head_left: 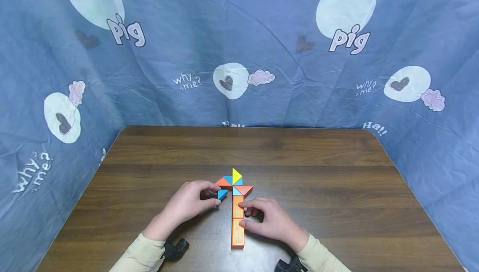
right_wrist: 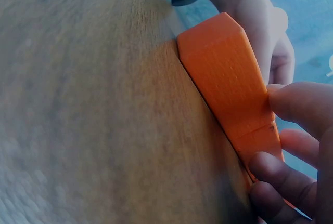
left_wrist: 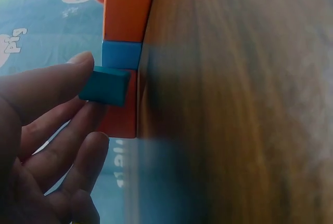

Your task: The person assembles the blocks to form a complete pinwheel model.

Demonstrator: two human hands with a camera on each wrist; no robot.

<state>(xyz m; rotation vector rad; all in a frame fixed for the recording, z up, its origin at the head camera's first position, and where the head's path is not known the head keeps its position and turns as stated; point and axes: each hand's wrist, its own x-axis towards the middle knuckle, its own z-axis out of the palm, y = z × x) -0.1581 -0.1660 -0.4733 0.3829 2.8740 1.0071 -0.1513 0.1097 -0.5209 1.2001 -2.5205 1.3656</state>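
My left hand (head_left: 190,200) pinches a blue triangular block (head_left: 222,194) between thumb and fingers, just left of a pinwheel of triangles. That pinwheel has a yellow triangle (head_left: 236,176) at the top, a red triangle (head_left: 223,182) on the left, another red triangle (head_left: 245,190) on the right, and blue ones between. Below it two orange rectangular blocks, the upper (head_left: 238,207) and the lower (head_left: 237,232), lie end to end in a column. My right hand (head_left: 271,218) touches their right side, a finger at the upper block and the thumb at the lower.
The blocks lie on a brown wooden table (head_left: 318,172), toward its near side. A blue printed cloth (head_left: 262,35) hangs behind and beside the table. Black straps (head_left: 176,248) circle both wrists.
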